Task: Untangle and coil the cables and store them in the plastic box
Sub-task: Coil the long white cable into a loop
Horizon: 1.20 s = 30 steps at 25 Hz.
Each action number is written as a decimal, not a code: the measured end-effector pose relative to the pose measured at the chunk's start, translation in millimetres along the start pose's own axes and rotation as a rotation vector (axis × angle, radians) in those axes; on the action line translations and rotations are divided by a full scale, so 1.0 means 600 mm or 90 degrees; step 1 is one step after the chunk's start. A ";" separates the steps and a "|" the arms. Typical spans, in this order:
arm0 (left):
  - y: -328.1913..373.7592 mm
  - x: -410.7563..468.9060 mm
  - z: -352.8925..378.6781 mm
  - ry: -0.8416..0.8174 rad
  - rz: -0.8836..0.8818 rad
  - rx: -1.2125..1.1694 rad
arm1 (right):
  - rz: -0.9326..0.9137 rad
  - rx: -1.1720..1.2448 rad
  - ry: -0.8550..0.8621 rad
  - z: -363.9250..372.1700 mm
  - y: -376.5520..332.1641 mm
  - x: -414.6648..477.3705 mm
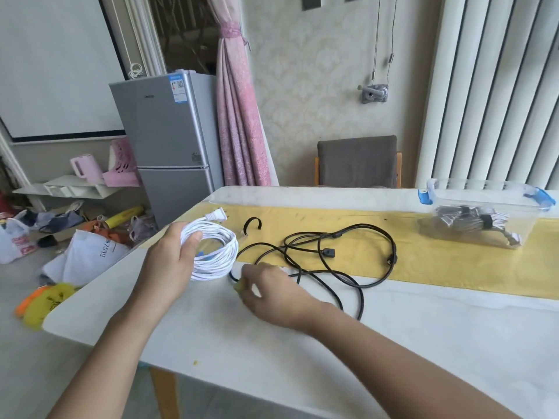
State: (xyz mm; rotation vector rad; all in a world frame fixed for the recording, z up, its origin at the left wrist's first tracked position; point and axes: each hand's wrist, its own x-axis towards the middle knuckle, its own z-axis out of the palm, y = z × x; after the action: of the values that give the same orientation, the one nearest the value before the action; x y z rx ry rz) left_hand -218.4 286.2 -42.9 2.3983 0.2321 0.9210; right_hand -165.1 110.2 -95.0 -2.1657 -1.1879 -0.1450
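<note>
Inspector: Hands first. What did each one have?

Assessor: Left hand [177, 261] was closed round the coiled white flat cable [216, 252], thumb across the top of the turns. It held the coil over the left end of the white table [393, 343], with the cable's white two-pin plug [216, 215] sticking out on the far side. Right hand [272, 290] was palm down just right of the coil, fingers bent over a small yellow-green item [238, 287] beside a black loop. With the blur, I could not tell whether it gripped anything.

Inspector: And the other items?

Assessor: Loose black round cable [341, 255] lay uncoiled in crossing loops over the yellow table runner [453, 261] and the white top, passing close by the right hand. A curved black strap [252, 222] lay just beyond the coil. The clear plastic box with blue clips [484, 197] stood at the far right with no lid visible, and a strapped grey cable bundle [472, 220] lay inside.

Inspector: Which relation governed the next move?

Assessor: The box lay to the right and farther off, well apart from both hands, its long axis running left to right. The right hand was the nearer, yet the coil was in the left. In my judgement the coil wanted binding first, then a hand-over or a long reach across the black loops. Snagging them was the risk.
</note>
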 end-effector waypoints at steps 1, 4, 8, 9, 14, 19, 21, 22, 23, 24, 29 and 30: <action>0.006 0.003 0.010 -0.009 0.010 -0.020 | 0.042 0.062 -0.001 -0.034 0.004 -0.012; 0.039 0.012 0.046 -0.041 0.025 -0.094 | 0.147 0.251 0.054 -0.137 0.029 -0.038; 0.104 0.032 0.112 -0.071 0.067 -0.148 | 0.203 0.317 0.136 -0.225 0.077 -0.065; 0.123 0.035 0.129 -0.075 0.089 -0.154 | 0.198 0.311 0.134 -0.240 0.086 -0.075; 0.202 0.042 0.214 -0.114 0.171 -0.146 | 0.192 0.239 0.131 -0.279 0.143 -0.111; 0.247 0.023 0.279 -0.196 0.242 -0.165 | 0.088 0.009 0.190 -0.297 0.173 -0.147; 0.252 0.015 0.294 -0.228 0.263 -0.174 | 0.042 -0.026 0.181 -0.291 0.183 -0.158; 0.254 0.012 0.301 -0.240 0.275 -0.175 | 0.024 -0.051 0.170 -0.289 0.189 -0.161; 0.253 0.010 0.306 -0.246 0.289 -0.173 | 0.010 -0.070 0.157 -0.288 0.195 -0.163; 0.253 0.009 0.309 -0.246 0.303 -0.171 | 0.001 -0.086 0.147 -0.288 0.198 -0.164; 0.252 -0.004 0.308 -0.225 0.338 -0.186 | -0.034 -0.260 0.175 -0.276 0.195 -0.172; 0.253 -0.008 0.307 -0.225 0.339 -0.189 | -0.045 -0.311 0.177 -0.272 0.191 -0.173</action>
State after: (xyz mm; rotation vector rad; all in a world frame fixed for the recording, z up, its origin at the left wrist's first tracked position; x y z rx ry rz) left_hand -105.6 78.0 -74.3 2.3173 -0.6569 0.6646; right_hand -102.0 -103.4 -64.8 -2.4070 -1.1497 -0.8142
